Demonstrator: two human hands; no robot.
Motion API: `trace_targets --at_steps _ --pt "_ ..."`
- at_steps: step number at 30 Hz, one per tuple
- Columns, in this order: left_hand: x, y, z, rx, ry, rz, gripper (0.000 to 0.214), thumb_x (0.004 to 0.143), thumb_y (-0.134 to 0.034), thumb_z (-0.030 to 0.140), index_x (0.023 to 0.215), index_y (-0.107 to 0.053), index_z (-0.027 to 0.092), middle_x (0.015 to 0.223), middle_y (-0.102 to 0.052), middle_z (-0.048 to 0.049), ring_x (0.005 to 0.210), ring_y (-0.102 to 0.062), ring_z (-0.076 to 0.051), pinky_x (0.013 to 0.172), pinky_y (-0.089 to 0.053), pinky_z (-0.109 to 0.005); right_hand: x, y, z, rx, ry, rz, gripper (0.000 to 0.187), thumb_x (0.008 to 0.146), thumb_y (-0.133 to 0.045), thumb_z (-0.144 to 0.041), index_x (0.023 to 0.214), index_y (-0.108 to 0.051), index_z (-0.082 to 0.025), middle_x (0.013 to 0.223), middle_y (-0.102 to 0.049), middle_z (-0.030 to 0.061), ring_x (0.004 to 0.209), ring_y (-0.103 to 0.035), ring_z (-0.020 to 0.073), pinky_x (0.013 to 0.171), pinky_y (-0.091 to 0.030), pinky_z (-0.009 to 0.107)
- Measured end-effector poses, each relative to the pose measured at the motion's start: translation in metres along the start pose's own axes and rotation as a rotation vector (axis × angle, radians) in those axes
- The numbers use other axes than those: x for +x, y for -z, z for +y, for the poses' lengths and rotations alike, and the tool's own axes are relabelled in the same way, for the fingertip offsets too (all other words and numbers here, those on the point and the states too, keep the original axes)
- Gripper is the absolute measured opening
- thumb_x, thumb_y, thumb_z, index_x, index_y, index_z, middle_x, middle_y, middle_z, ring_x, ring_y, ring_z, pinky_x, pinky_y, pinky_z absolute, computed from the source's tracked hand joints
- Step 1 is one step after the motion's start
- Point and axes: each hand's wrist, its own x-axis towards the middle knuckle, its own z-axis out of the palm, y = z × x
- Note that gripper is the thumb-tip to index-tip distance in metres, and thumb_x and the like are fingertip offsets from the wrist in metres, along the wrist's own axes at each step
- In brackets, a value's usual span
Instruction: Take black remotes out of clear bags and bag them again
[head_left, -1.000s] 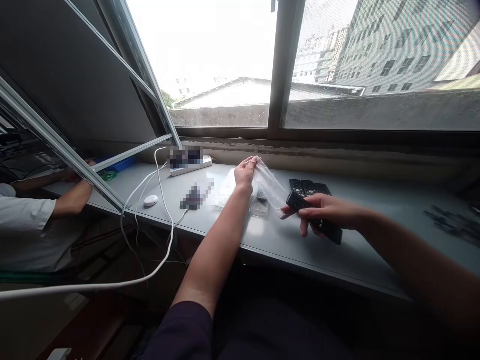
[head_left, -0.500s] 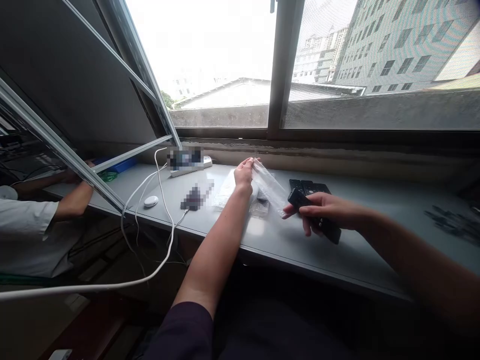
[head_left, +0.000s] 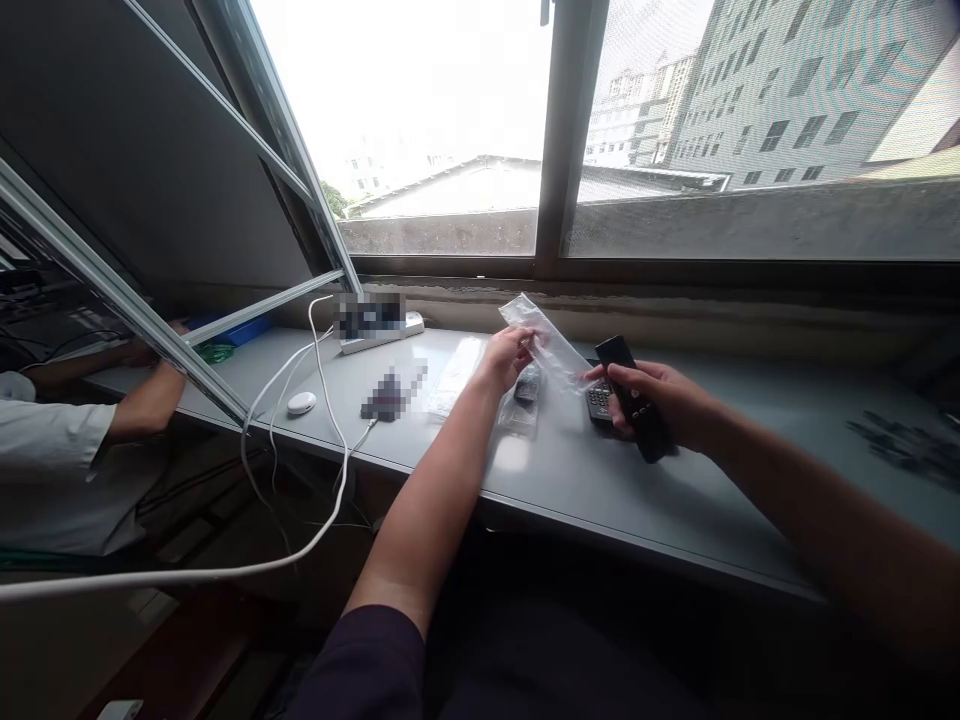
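Observation:
My left hand [head_left: 508, 360] pinches a clear plastic bag [head_left: 546, 340] near its middle, above the grey tabletop [head_left: 600, 500]. The bag's far end reaches toward my right hand [head_left: 655, 400], which grips a black remote control [head_left: 634, 397] upright. Under that hand, a second black remote [head_left: 599, 403] lies on the table with its keypad showing, partly hidden. A small dark object in clear wrapping [head_left: 523, 405] lies below my left hand. A flat clear bag [head_left: 454, 378] lies to its left.
A power strip [head_left: 379, 333], white cables [head_left: 330, 470], a white computer mouse [head_left: 301, 400] and a blurred object [head_left: 391, 393] are on the left. Beyond an open window frame [head_left: 247, 130], a co-worker's arm [head_left: 146, 405] reaches toward a blue tray [head_left: 234, 333]. Dark parts [head_left: 904, 447] lie at the right.
My left hand has shifted the bag, which now rises up-left from its grip. My right hand has turned the remote more upright and moved it up and left, with less of the remotes beneath in view.

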Motion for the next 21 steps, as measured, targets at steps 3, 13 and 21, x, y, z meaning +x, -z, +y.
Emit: trace_targets --at_steps 3,13,21 --pt "-0.002 0.002 0.006 -0.095 0.056 0.025 0.007 0.089 -0.076 0.01 0.091 -0.074 0.016 0.085 -0.078 -0.0047 0.068 -0.068 -0.012 0.075 -0.056 -0.026 0.001 0.001 -0.001 0.075 0.059 0.073 0.054 0.098 -0.084 -0.065 0.127 -0.081 -0.02 0.075 -0.077 0.0074 0.056 -0.063 0.0211 0.052 -0.053 0.034" --pt "-0.022 -0.004 0.013 -0.189 0.064 -0.265 0.046 0.083 -0.067 0.01 0.125 -0.084 0.02 0.096 -0.079 -0.0064 0.073 -0.068 -0.016 0.081 -0.061 -0.033 0.001 -0.003 -0.004 0.089 0.103 0.063 0.042 0.103 -0.078 -0.059 0.123 -0.08 -0.022 0.132 -0.084 0.0174 0.061 -0.063 0.0165 0.053 -0.057 0.035" --pt "-0.046 -0.015 0.017 -0.167 0.046 -0.369 0.052 0.09 -0.087 0.018 0.141 -0.076 0.024 0.102 -0.078 -0.0051 0.102 -0.082 -0.021 0.116 -0.061 -0.044 0.002 0.0 0.003 0.088 0.04 -0.009 0.055 0.102 -0.079 -0.064 0.13 -0.08 -0.017 0.075 -0.077 0.0087 0.053 -0.063 0.0205 0.052 -0.053 0.034"
